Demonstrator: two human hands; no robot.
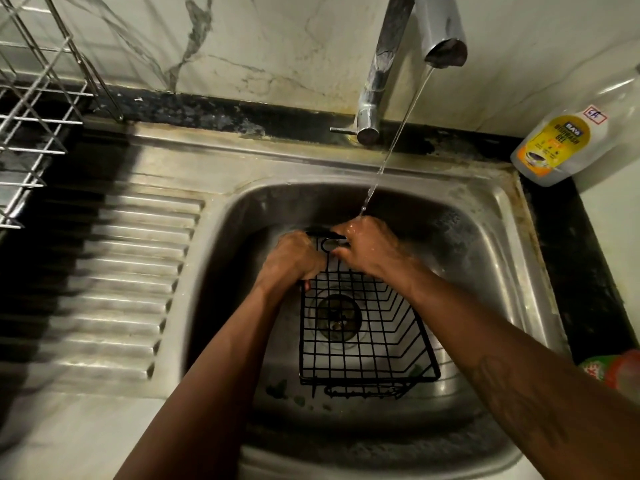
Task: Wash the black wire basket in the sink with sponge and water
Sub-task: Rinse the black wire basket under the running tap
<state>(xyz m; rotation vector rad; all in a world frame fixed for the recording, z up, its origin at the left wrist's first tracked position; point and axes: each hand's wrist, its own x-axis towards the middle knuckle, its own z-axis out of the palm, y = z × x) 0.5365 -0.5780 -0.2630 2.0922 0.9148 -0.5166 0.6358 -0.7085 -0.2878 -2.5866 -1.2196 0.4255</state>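
Observation:
The black wire basket [360,334] lies tilted in the steel sink [485,216], over the drain. My left hand [294,258] grips its far left rim. My right hand [367,247] grips the far end by the handle loop. A thin stream of water [391,150] runs from the tap [440,29] onto my right hand. No sponge shows; I cannot tell whether one is hidden under a hand.
A dishwash gel bottle [554,147] stands on the black counter at the back right. A red and green object [620,372] sits at the right edge. A steel dish rack [38,109] stands at the left, above the ribbed drainboard [135,289]. Green bits lie on the sink floor.

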